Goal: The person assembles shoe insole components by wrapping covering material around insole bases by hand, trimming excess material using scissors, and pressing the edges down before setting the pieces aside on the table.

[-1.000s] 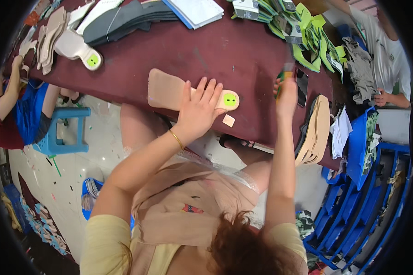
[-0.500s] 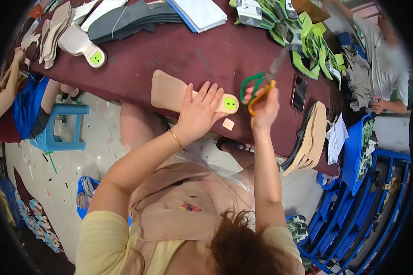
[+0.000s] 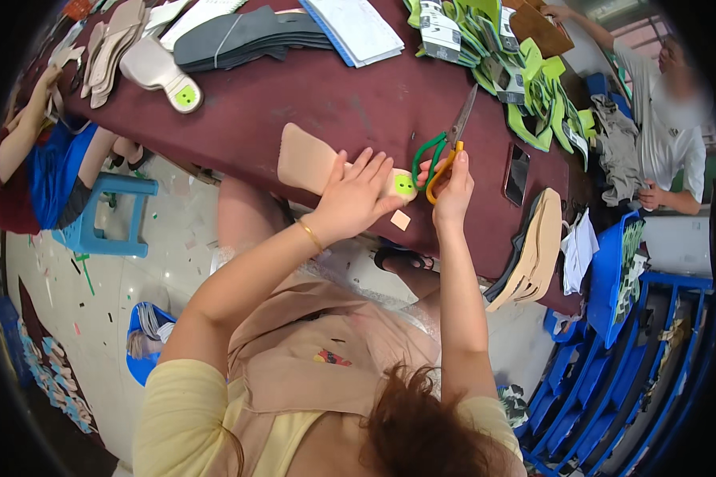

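A beige insole (image 3: 304, 157) lies on the dark red tabletop, with a bright green patch (image 3: 404, 184) at its narrow end. My left hand (image 3: 356, 194) rests flat across the insole's middle, fingers stretched out and hiding part of it. Just right of the green patch, my right hand (image 3: 452, 189) grips scissors (image 3: 458, 127) with one green and one orange-yellow handle. Their blades point up and away from me, looking nearly closed. A small pale square piece (image 3: 400, 220) sits by the table's near edge, below the patch.
At the right are a phone (image 3: 516, 175) and stacked beige insoles (image 3: 537, 250). Green shoe parts (image 3: 525, 79) are piled far right; dark grey pieces (image 3: 250, 40) and white papers (image 3: 362, 33) lie along the far side. Other people are at the left and the far right.
The scissors have swung so their blades point more upward, and their handles are a little nearer the insole's patched end. My left hand remains flat on the insole.
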